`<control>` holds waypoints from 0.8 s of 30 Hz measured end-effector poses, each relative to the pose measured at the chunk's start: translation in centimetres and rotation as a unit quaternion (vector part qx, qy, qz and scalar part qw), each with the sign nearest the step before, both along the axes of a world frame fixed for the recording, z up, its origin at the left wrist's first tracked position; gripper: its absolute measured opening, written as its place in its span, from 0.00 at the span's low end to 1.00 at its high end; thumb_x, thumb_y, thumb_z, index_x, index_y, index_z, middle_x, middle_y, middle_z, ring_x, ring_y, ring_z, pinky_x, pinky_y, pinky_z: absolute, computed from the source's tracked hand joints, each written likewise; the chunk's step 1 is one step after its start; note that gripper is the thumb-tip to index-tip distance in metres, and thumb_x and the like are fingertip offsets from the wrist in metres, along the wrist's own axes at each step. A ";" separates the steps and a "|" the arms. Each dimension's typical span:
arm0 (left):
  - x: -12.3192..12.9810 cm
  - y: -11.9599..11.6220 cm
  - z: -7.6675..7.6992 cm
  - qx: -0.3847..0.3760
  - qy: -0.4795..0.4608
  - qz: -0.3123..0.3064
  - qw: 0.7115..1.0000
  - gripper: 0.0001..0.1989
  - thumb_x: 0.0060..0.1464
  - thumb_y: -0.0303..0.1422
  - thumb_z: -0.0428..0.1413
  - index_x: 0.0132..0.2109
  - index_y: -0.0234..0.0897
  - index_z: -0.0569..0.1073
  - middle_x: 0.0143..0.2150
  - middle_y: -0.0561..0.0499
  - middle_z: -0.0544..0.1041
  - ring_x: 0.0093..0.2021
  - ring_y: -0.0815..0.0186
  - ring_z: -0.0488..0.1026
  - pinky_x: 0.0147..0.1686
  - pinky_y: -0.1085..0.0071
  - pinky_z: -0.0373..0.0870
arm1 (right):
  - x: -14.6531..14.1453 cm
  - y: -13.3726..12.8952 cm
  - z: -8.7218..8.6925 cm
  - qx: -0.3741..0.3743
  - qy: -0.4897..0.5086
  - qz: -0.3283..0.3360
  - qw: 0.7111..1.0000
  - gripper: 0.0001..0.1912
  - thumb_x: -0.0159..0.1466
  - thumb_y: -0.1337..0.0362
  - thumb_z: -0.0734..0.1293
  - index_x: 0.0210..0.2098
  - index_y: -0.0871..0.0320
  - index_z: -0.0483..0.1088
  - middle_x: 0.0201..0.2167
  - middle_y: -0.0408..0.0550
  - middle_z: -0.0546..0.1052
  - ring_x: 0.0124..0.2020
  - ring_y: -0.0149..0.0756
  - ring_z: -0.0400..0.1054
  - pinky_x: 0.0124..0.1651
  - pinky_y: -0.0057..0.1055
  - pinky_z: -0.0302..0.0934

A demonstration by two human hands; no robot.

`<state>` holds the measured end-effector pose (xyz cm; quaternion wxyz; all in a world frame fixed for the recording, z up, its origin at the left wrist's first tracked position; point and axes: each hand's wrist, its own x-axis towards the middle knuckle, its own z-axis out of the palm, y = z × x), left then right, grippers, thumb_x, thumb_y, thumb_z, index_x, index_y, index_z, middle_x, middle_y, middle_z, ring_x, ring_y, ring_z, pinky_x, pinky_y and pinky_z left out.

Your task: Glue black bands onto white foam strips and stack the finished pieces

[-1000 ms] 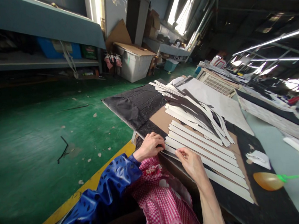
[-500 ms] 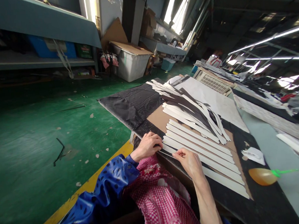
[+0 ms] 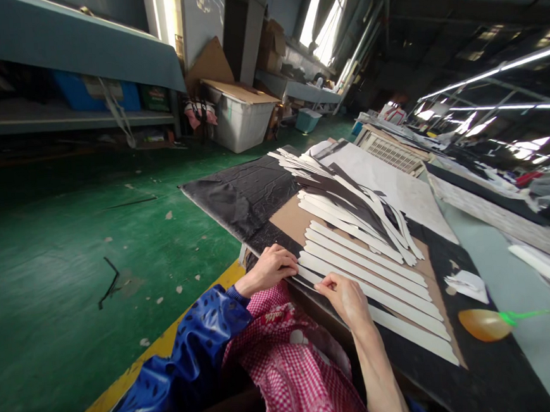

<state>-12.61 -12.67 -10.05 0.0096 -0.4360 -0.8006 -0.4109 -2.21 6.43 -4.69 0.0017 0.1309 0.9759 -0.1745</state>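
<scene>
The nearest of several long white strips lies along the table edge in front of me. My left hand has its fingers closed at the strip's left end. Further along the same strip, my right hand pinches its near edge between thumb and fingertips. Other white strips lie side by side beyond it on a brown cardboard sheet. Behind them is a loose, fanned pile of white and dark strips. My fingers hide part of the held strip.
Black sheeting covers the tabletop. To the right are a crumpled white piece and an orange, balloon-like object with a green tip. A grey bin stands on the green floor, beyond the table.
My right hand has shifted very slightly left along the strip. My left hand keeps its place at the strip's end, and the other strips lie as before.
</scene>
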 end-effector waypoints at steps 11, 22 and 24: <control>0.0 -1.8 1.0 0.151 -0.046 0.033 0.987 0.08 0.60 0.30 0.53 0.42 0.37 0.77 0.45 0.47 0.76 0.47 0.64 0.70 0.50 0.65 0.66 | 0.0 -0.3 0.0 0.019 0.012 0.004 1.000 0.09 0.58 0.57 0.66 0.23 0.52 0.71 0.24 0.39 0.77 0.28 0.33 0.70 0.29 0.28 0.53; 1.4 -1.1 1.4 -0.013 0.096 0.012 0.995 0.08 0.58 0.37 0.57 0.34 0.43 0.80 0.39 0.51 0.76 0.44 0.63 0.65 0.49 0.63 0.56 | 0.0 -0.3 0.1 0.008 0.006 0.003 1.000 0.09 0.58 0.57 0.66 0.23 0.52 0.71 0.23 0.40 0.76 0.27 0.32 0.69 0.30 0.27 0.54; 1.5 -1.0 1.4 -0.017 0.100 0.011 0.995 0.09 0.59 0.37 0.56 0.34 0.43 0.80 0.40 0.50 0.76 0.45 0.63 0.65 0.50 0.62 0.55 | 0.0 -0.4 0.1 0.011 0.012 0.004 1.000 0.09 0.58 0.58 0.66 0.23 0.52 0.71 0.24 0.40 0.76 0.27 0.32 0.70 0.29 0.27 0.54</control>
